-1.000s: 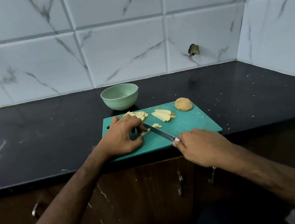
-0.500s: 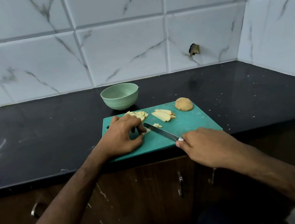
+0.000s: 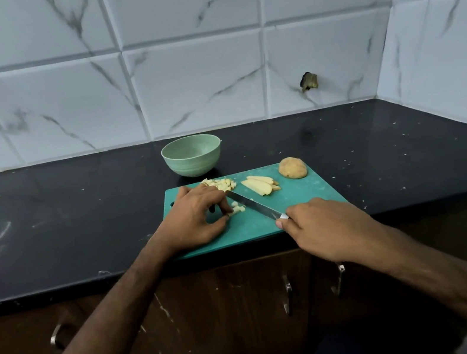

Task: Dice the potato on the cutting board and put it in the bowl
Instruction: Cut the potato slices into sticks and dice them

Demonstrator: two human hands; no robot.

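A teal cutting board (image 3: 301, 196) lies at the counter's front edge. My left hand (image 3: 194, 216) rests on its left part, fingertips pinching a small potato strip (image 3: 236, 208). My right hand (image 3: 325, 227) grips a knife (image 3: 254, 206) whose blade angles up-left, right beside those pieces. A pile of diced potato (image 3: 221, 183) sits behind my left hand. Potato slices (image 3: 260, 185) lie mid-board, and an uncut potato half (image 3: 292, 168) sits at the far right corner. The pale green bowl (image 3: 192, 155) stands behind the board and looks empty.
The black counter (image 3: 61, 213) runs to a white marble-tiled wall behind and a side wall (image 3: 450, 70) on the right. Brown cabinet doors with metal handles (image 3: 289, 298) hang below the counter edge.
The knife has moved a little along the strip and a few small cut pieces now lie beside the blade. My left hand stays in place on the strip.
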